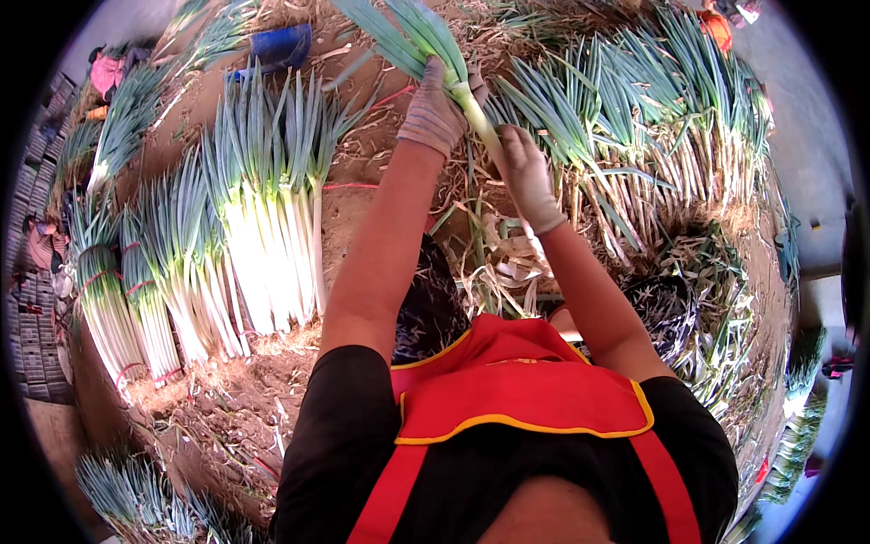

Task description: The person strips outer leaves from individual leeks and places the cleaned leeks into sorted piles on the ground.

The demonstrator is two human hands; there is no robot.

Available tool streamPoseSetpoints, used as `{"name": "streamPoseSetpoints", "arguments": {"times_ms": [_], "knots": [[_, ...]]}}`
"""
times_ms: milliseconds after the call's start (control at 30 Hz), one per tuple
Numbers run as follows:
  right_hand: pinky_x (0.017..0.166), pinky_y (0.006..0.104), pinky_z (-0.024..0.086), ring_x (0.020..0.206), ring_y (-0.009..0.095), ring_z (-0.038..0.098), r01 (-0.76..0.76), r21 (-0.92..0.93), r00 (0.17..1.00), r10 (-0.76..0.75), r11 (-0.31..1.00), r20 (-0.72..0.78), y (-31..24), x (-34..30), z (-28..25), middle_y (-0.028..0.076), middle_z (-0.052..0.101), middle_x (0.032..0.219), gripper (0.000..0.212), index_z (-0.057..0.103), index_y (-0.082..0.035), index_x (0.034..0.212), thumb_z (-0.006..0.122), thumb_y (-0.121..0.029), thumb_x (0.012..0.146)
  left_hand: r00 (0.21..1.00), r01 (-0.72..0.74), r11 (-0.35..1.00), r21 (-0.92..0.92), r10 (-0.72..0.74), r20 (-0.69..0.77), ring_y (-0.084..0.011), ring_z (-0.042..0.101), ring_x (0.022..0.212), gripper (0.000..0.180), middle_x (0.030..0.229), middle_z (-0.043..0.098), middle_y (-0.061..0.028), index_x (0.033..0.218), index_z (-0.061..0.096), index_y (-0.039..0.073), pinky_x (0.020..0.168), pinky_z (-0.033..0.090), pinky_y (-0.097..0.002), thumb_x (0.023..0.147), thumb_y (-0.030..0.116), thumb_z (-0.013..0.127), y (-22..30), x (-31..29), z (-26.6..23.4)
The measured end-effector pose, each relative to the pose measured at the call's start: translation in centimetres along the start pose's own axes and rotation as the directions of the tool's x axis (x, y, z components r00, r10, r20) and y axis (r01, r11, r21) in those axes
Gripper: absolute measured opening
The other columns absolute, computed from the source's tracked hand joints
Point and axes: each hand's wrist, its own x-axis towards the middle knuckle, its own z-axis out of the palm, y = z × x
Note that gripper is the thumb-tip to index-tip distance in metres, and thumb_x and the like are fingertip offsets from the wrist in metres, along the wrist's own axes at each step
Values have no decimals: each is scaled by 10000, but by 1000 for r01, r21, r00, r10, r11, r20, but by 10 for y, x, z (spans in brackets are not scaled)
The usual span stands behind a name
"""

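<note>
A long green onion (481, 122) runs slantwise between my two gloved hands, its leaves pointing up and away to the left. My left hand (435, 107) is closed around it where the green leaves meet the pale stalk. Farther down the stalk, my right hand (530, 177) has its fingers closed on the white part. The stalk's lower end is partly hidden by the right hand and forearm. Beneath lies a heap of dry peeled husks (500, 254) between my knees.
To the left stand cleaned green onions (267, 218), some in tied bundles (111, 313). At the right is a long row of unpeeled green onions (652, 136). Behind them lies a blue container (281, 47). Leaf scraps (725, 335) pile beside my right leg. Other people (107, 72) sit far left.
</note>
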Motion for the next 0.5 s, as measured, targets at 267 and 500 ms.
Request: {"name": "streamPoseSetpoints", "arguments": {"times_ms": [267, 500], "knots": [[493, 286, 461, 555, 161, 553, -626, 355, 727, 356, 694, 587, 11, 25, -1, 57, 600, 730, 357, 583, -59, 1038, 520, -400, 956, 948, 193, 981, 25, -194, 251, -112, 445, 583, 657, 734, 498, 8, 895, 544, 108, 537, 378, -263, 746, 747, 558, 8, -2, 12], [569, 231, 486, 666, 110, 586, -405, 600, 891, 150, 690, 428, -15, -5, 7, 15, 608, 839, 169, 579, -68, 1015, 653, -173, 905, 990, 28, 994, 106, -43, 136, -126, 433, 540, 643, 665, 454, 16, 793, 514, 128, 775, 509, -431, 769, 770, 493, 16, 2, 15]]}}
